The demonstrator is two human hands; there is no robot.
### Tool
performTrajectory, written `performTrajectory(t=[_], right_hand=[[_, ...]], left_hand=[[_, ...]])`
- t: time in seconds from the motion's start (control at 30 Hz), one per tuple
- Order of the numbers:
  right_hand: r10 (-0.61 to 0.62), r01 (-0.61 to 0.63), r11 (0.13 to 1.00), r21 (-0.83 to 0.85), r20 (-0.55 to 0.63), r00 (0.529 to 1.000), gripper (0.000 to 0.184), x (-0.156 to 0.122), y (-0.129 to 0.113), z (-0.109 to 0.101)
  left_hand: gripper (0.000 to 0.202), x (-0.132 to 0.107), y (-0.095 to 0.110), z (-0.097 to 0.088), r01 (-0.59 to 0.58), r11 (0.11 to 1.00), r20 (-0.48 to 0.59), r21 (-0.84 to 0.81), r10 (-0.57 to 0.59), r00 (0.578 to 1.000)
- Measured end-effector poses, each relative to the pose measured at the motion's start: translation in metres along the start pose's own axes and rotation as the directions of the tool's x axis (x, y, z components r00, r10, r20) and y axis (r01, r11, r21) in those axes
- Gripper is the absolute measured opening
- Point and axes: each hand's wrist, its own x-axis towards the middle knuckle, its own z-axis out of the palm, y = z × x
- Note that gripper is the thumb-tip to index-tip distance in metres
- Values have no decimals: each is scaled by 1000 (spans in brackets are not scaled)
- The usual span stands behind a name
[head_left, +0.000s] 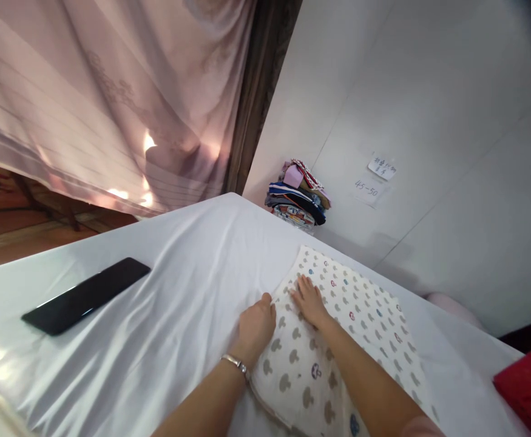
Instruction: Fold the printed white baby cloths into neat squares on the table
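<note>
A white cloth (356, 291) printed with grey mushroom-like shapes and a few coloured ones lies spread over the white-covered surface. At its left edge, my left hand (257, 325) has its fingers curled and closed on the fabric; a silver bracelet (235, 362) circles that wrist. My right hand (311, 300) rests flat on top of the cloth with fingers extended, just right of the left hand. Part of the cloth is hidden under my right forearm.
A black phone-like slab (87, 295) lies at left on the white sheet (192, 273). Folded clothes (298, 193) are stacked by the wall, which bears handwritten paper notes (368, 189). A pink curtain (110, 91) hangs behind; a red object (529, 385) is at lower right.
</note>
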Motion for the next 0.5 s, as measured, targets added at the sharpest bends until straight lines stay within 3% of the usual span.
performTrajectory(t=[0.2,0.4,0.5], right_hand=[[-3,3,1000,-9,39,999,67,19,-2,1],[100,-101,994,-40,-35,994,63,51,0,-3],[86,-86,996,-26,-26,996,62,61,3,-1]], left_hand=[[22,1,-2,2,2,999,0,-34,-2,1000],[20,2,-3,4,-16,999,-10,-50,15,1000],[20,1,-3,4,-22,999,-13,-43,21,1000]])
